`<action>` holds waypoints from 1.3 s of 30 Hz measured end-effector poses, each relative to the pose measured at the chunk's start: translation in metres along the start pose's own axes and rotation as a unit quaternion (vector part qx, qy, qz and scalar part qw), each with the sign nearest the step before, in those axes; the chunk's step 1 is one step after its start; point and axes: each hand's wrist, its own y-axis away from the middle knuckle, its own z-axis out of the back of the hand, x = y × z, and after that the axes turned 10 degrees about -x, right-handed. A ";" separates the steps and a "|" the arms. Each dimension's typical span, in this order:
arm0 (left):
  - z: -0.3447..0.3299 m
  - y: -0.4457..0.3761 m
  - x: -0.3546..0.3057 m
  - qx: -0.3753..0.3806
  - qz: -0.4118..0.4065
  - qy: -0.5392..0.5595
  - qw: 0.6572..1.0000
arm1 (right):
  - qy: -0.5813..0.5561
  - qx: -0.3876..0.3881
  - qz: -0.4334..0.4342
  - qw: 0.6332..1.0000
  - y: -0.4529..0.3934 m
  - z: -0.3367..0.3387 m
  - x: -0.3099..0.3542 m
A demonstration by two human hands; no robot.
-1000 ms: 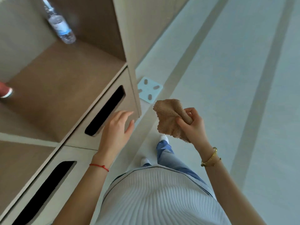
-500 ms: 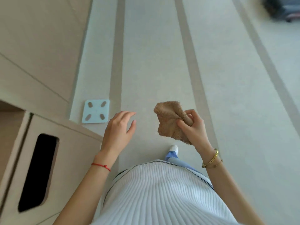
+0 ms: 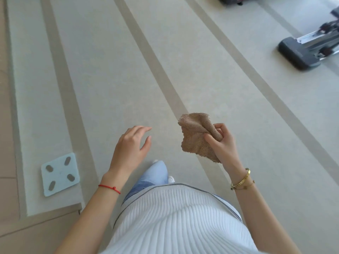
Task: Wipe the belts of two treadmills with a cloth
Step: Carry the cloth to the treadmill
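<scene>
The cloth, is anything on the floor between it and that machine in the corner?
Nothing visible. The right hand holds the brown cloth, and only bare striped floor lies between it and the exercise machine at the upper right.

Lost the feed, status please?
Right hand grips cloth. Left hand open, empty. Gym machine far right; no belt in view.

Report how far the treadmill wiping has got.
Done: the cloth is fetched and gripped in the right hand. In hand: the person is out on the floor with the left hand open and empty. Left: all the wiping; only dark exercise equipment shows at the far right, and no belt is within reach.
</scene>
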 end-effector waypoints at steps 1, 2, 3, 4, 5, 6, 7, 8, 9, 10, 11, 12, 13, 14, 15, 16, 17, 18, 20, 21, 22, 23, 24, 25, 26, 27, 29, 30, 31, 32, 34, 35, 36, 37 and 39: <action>-0.007 -0.014 -0.002 0.009 -0.008 0.001 1.000 | 0.002 -0.011 -0.006 1.000 -0.011 0.003 -0.001; -0.015 -0.029 -0.005 0.018 -0.016 0.002 1.000 | 0.003 -0.024 -0.011 1.000 -0.024 0.005 -0.002; -0.022 -0.045 -0.007 0.026 -0.025 0.003 0.999 | 0.003 -0.038 -0.015 0.999 -0.037 0.007 -0.003; -0.030 -0.062 -0.009 0.033 -0.034 0.004 0.999 | 0.000 -0.050 -0.019 0.999 -0.050 0.008 -0.003; -0.038 -0.081 -0.011 0.039 -0.043 0.005 0.998 | -0.002 -0.061 -0.024 0.998 -0.064 0.008 -0.003; -0.045 -0.100 -0.014 0.043 -0.050 0.006 0.998 | -0.003 -0.069 -0.029 0.997 -0.079 0.008 -0.003; -0.053 -0.119 -0.017 0.047 -0.057 0.008 0.997 | -0.005 -0.077 -0.033 0.996 -0.094 0.008 -0.001; -0.059 -0.140 -0.019 0.050 -0.063 0.010 0.997 | -0.006 -0.083 -0.037 0.996 -0.111 0.007 0.001; -0.066 -0.160 -0.022 0.050 -0.069 0.012 0.996 | -0.007 -0.089 -0.041 0.995 -0.127 0.005 0.004; -0.072 -0.183 -0.025 0.048 -0.075 0.013 0.996 | -0.008 -0.094 -0.043 0.995 -0.146 0.003 0.008; -0.078 -0.207 -0.027 0.046 -0.080 0.016 0.996 | -0.011 -0.098 -0.045 0.994 -0.166 0.001 0.014; -0.084 -0.231 -0.030 0.045 -0.085 0.017 0.995 | -0.012 -0.101 -0.046 0.994 -0.186 -0.001 0.020; -0.090 -0.255 -0.033 0.045 -0.091 0.019 0.995 | -0.012 -0.106 -0.043 0.993 -0.207 -0.003 0.028; -0.095 -0.281 -0.037 0.045 -0.097 0.021 0.994 | -0.012 -0.113 -0.039 0.993 -0.229 -0.004 0.037; -0.101 -0.306 -0.041 0.045 -0.104 0.023 0.993 | -0.012 -0.122 -0.037 0.992 -0.251 -0.005 0.046; -0.107 -0.332 -0.045 0.045 -0.113 0.025 0.992 | -0.012 -0.130 -0.035 0.991 -0.273 -0.005 0.055; -0.113 -0.356 -0.050 0.044 -0.122 0.026 0.991 | -0.010 -0.138 -0.032 0.990 -0.295 -0.005 0.063; -0.119 -0.379 -0.054 0.045 -0.129 0.028 0.990 | -0.009 -0.145 -0.028 0.989 -0.316 -0.006 0.072; -0.132 -0.424 -0.062 0.052 -0.140 0.029 0.988 | -0.004 -0.158 -0.025 0.987 -0.355 -0.008 0.086; -0.138 -0.445 -0.066 0.058 -0.144 0.029 0.987 | -0.003 -0.166 -0.024 0.986 -0.373 -0.009 0.091; -0.144 -0.464 -0.070 0.064 -0.147 0.029 0.987 | -0.002 -0.174 -0.024 0.985 -0.389 -0.009 0.096; -0.149 -0.483 -0.074 0.069 -0.151 0.029 0.986 | -0.005 -0.179 -0.025 0.983 -0.405 -0.010 0.100; -0.155 -0.501 -0.078 0.073 -0.155 0.029 0.985 | -0.009 -0.182 -0.027 0.983 -0.421 -0.010 0.103; -0.160 -0.518 -0.081 0.076 -0.157 0.031 0.984 | -0.012 -0.184 -0.029 0.982 -0.437 -0.009 0.107; -0.167 -0.535 -0.085 0.080 -0.156 0.033 0.984 | -0.013 -0.186 -0.032 0.982 -0.453 -0.010 0.110; -0.175 -0.553 -0.089 0.082 -0.154 0.034 0.984 | -0.012 -0.188 -0.036 0.981 -0.471 -0.009 0.111; -0.194 -0.587 -0.097 0.083 -0.146 0.039 0.985 | -0.017 -0.191 -0.042 0.981 -0.508 -0.009 0.112; -0.204 -0.604 -0.101 0.085 -0.144 0.040 0.985 | -0.020 -0.191 -0.045 0.980 -0.527 -0.008 0.113; -0.214 -0.621 -0.105 0.087 -0.144 0.041 0.985 | -0.019 -0.193 -0.045 0.980 -0.547 -0.008 0.113; -0.226 -0.642 -0.110 0.089 -0.143 0.042 0.985 | -0.018 -0.193 -0.044 0.980 -0.572 -0.007 0.114; -0.242 -0.672 -0.117 0.089 -0.147 0.042 0.984 | -0.012 -0.189 -0.039 0.981 -0.607 -0.005 0.118; -0.253 -0.694 -0.122 0.088 -0.145 0.042 0.985 | -0.010 -0.189 -0.036 0.981 -0.633 -0.003 0.122; -0.264 -0.716 -0.128 0.086 -0.143 0.043 0.985 | -0.008 -0.190 -0.033 0.981 -0.660 -0.001 0.126; -0.274 -0.739 -0.135 0.080 -0.140 0.044 0.986 | -0.008 -0.189 -0.031 0.981 -0.687 0.002 0.131; -0.293 -0.790 -0.151 0.067 -0.133 0.045 0.988 | -0.010 -0.186 -0.024 0.982 -0.744 0.010 0.147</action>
